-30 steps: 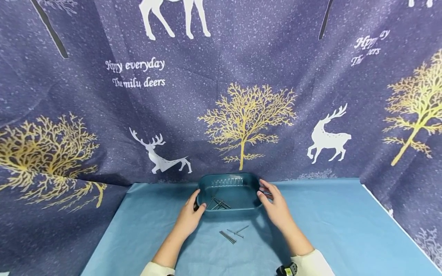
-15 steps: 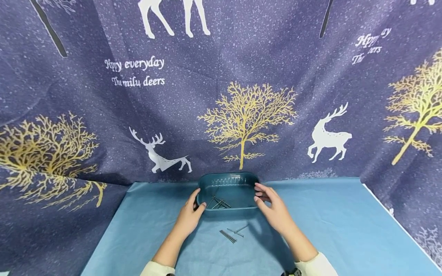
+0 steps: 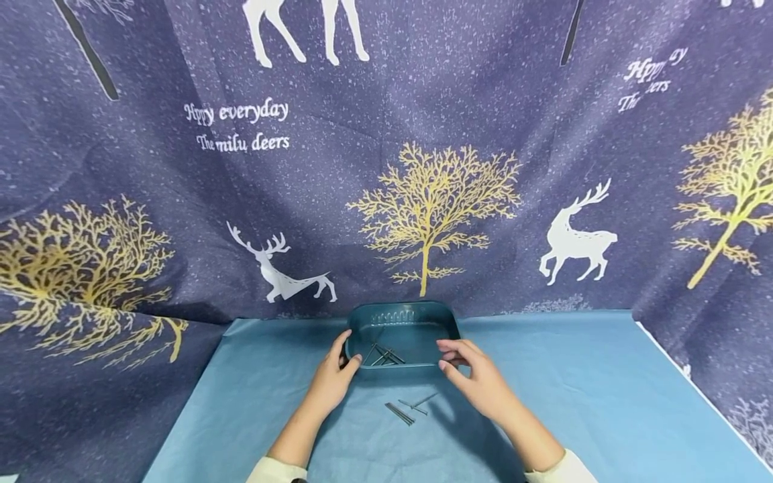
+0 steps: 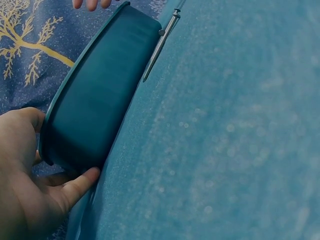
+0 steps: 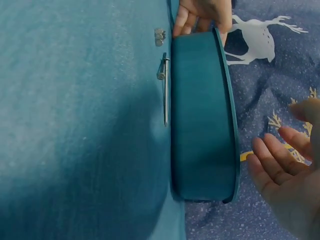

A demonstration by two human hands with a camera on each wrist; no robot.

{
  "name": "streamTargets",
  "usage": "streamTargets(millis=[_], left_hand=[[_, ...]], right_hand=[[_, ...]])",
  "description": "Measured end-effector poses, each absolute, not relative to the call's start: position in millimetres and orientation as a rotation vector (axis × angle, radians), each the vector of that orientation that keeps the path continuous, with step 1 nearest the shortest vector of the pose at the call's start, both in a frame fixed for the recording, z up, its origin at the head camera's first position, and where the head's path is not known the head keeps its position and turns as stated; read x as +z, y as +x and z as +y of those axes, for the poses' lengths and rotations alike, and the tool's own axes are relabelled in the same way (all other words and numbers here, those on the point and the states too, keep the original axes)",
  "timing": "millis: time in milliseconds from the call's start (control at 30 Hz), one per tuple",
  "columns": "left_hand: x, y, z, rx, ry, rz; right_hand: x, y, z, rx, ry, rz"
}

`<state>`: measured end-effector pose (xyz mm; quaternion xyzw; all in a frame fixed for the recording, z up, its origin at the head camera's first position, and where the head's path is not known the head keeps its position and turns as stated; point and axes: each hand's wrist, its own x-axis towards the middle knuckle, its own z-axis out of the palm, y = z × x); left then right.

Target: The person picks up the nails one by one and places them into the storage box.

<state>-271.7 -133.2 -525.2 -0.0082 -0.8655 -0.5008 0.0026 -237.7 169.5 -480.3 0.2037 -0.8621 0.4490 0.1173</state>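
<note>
A dark teal plastic tray stands at the far edge of the table, with several nails lying crossed in its left part. My left hand grips the tray's left end, thumb at the near corner and fingers round the side. My right hand hovers by the tray's near right corner, holding nothing. In the right wrist view its fingers are loosely bent and apart from the rim. Before the tray lie a bundle of several nails side by side and two crossed nails.
A light blue cloth covers the table. Close behind the tray hangs a purple curtain printed with deer and gold trees. In the left wrist view, fingertips of my right hand show beyond the tray.
My right hand has come off the tray's right end and moved left and nearer, to above its near right corner. The left hand and the nails have stayed put.
</note>
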Motion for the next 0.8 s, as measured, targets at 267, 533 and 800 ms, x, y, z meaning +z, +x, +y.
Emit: streamTargets(millis=[267,533,800], left_hand=[[-525.1,-270.4,-132.9,-1.566,-0.046,-2.706],[-523.6,-269.2,-132.7,-1.578,-0.048,-2.715],[-524.9,-270.1,-132.7,-1.580,-0.023,-2.719]], right_hand=[[-483.6,-231.7,168.1,1.256,0.684,-2.630],[-491.7,-227.5,166.5,1.099,0.821,-2.726],[-494.2,-224.4,160.9,0.883,0.899,-2.837]])
